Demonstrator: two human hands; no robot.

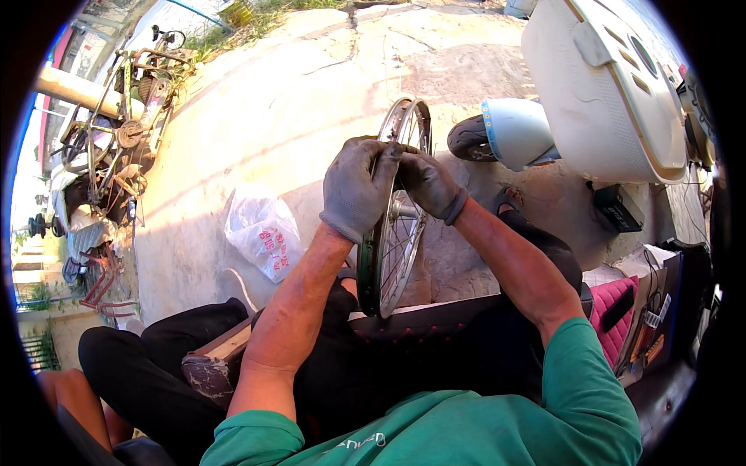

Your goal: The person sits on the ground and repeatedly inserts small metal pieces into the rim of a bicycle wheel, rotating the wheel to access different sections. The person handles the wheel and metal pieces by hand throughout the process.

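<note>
A bare spoked bicycle wheel point(370, 272) with no tyre on it stands upright and edge-on between my knees. Grey work gloves cover both hands. My left hand point(357, 186) is closed on the upper part of the rim from the left, its thumb pressed toward the rim's outer face. From the other side my right hand point(432, 182) meets it, fingers bent and pinched at the same spot. Any small piece between the fingertips is hidden. Silvery spokes and the hub point(407, 210) show below my right hand.
A white plastic bag point(266, 233) lies on the concrete to the left. Old bicycle frames point(128, 132) are piled at the far left. On the right stands a pale blue scooter fender point(517, 133) under a white basket-like box point(602, 93). Another person's dark-clad leg point(148, 349) is close by at lower left.
</note>
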